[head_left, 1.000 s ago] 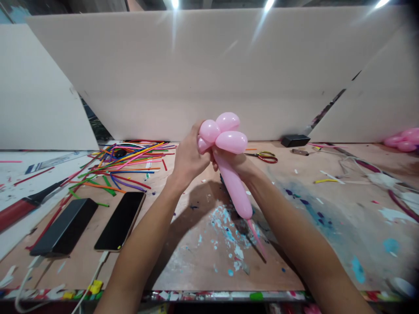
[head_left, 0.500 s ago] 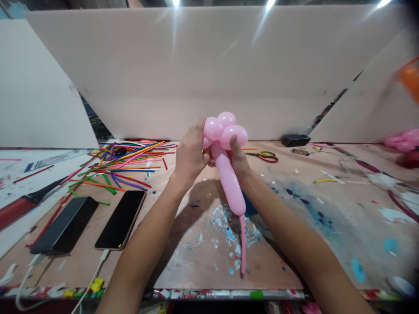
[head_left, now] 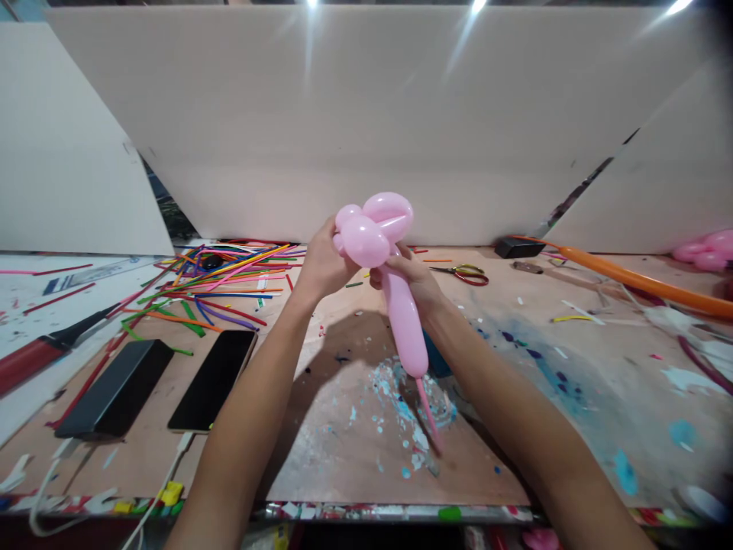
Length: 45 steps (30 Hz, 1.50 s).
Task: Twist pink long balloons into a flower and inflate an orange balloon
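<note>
A pink modelling balloon (head_left: 405, 325), twisted into several round and looped bubbles at its top, is held above the middle of the table. My left hand (head_left: 327, 263) grips the bubble cluster from the left, its fingers partly hidden behind it. Just below the cluster, my right hand (head_left: 417, 281) closes its thumb and fingers round the twist where the long segment begins. That segment slants down toward me and ends in a thin uninflated tail.
Uninflated balloons (head_left: 229, 271) lie heaped at the left. Nearer are a black power bank (head_left: 117, 389), a cabled phone (head_left: 213, 382) and a red-handled tool (head_left: 34, 363). Scissors (head_left: 466, 273), a black box (head_left: 518, 247) and an orange balloon (head_left: 641, 283) lie right. White panels (head_left: 366, 130) stand behind.
The bubble cluster has turned and shifted slightly left, showing a looped bubble on top. My right thumb has come down to the twist. An orange balloon now lies at the right.
</note>
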### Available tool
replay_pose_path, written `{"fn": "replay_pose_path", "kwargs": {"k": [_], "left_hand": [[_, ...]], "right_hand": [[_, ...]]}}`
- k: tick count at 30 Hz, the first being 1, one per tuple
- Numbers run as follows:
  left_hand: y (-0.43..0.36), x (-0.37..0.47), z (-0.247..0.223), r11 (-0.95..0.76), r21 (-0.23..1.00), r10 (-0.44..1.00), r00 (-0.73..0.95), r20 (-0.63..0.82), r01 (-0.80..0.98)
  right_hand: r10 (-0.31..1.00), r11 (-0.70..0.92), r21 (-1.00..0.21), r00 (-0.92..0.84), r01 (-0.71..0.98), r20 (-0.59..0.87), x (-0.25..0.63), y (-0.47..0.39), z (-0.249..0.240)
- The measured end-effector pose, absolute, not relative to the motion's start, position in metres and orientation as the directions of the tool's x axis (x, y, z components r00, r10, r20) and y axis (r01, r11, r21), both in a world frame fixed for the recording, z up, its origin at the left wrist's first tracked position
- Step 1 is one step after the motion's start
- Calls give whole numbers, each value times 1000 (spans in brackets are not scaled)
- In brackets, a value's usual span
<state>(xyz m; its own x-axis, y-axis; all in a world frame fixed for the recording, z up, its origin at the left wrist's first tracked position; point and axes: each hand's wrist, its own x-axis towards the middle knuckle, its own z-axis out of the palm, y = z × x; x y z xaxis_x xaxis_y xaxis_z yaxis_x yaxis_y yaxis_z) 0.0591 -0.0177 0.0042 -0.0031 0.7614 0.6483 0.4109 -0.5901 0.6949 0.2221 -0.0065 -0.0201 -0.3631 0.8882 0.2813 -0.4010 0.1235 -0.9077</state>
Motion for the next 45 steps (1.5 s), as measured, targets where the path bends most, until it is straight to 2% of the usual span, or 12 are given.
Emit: {"fn": "replay_pose_path", "kwargs": {"k": [4,7,13,18,24,28,30,32,35,39,41,45], "left_hand": [[-15,53,4,-511,852,859,56,508,113],[-15,51,4,-416,905,907,32,420,-85],[-13,44,6,-301,936,953,-34,300,-183],[-14,37,1,-177,947,953,195,233,-267],[-18,29,-4,-244,960,886,371,279,-140],[-10,28,-9,-283,948,830,459,317,-144],[-4,27,-8,-370,917,817,417,398,-150],[0,26,-5,-539,838,794,279,540,-86],[-4,23,6,-748,628,659,128,741,214],[-19,24,18,-756,417,572,200,795,505],[-22,26,18,-754,408,567,197,800,515],[-20,27,14,-746,509,618,158,770,430]], "right_hand": [[869,263,-932,-359,-251,342,222,-10,-15],[843,369,-918,-364,-144,396,219,-14,-14],[846,413,-903,-317,-119,429,224,-13,-11],[847,511,-859,-195,38,495,239,-3,-8],[766,642,-754,-81,139,637,243,-8,-3],[694,709,-665,-59,235,718,253,-9,3],[673,719,-625,-78,303,736,262,-6,7],[661,717,-588,-99,375,743,270,-3,10],[654,714,-561,-112,420,748,277,-1,13],[614,736,-517,-110,437,781,278,-5,15],[598,746,-506,-101,433,795,277,-8,16],[565,763,-484,-79,429,821,273,-13,16]]}}
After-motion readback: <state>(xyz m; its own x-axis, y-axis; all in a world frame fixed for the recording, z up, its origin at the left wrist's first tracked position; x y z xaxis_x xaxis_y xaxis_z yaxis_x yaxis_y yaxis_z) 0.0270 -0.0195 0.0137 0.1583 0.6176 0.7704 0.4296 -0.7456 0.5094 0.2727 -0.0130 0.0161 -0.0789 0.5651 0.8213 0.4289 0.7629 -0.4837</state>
